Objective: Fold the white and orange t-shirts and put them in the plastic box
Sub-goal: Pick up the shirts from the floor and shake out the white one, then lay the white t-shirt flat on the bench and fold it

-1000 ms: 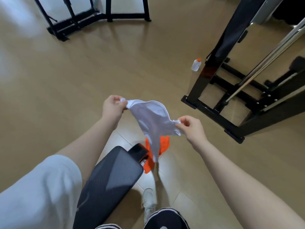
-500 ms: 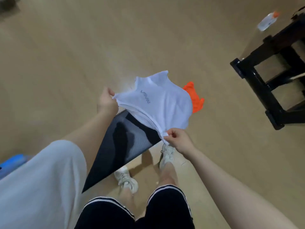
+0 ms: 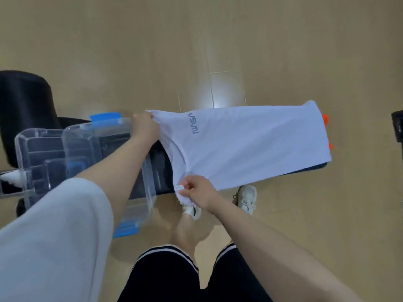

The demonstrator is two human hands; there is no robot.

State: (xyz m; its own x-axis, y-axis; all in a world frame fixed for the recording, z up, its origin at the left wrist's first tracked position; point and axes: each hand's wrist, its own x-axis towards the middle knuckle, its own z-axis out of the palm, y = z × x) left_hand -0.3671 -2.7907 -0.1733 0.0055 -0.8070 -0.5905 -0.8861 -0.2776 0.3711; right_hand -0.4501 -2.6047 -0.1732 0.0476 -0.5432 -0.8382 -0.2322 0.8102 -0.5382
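White t-shirt (image 3: 246, 144) now spread flat over bench, shoulders pinched in left hand (image 3: 145, 127) and right hand (image 3: 197, 194) grips.

The t-shirt (image 3: 246, 144) lies spread over the bench (image 3: 161, 168), held at its left end by the left hand (image 3: 145, 128) behind and the right hand (image 3: 197, 194) in front, with the plastic box (image 3: 72, 158) to its left and another t-shirt (image 3: 326, 123) peeking out beyond its right edge.

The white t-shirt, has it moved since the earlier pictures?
Yes. The white t-shirt, earlier bunched in the air, now lies spread along the black bench, covering most of the orange t-shirt.
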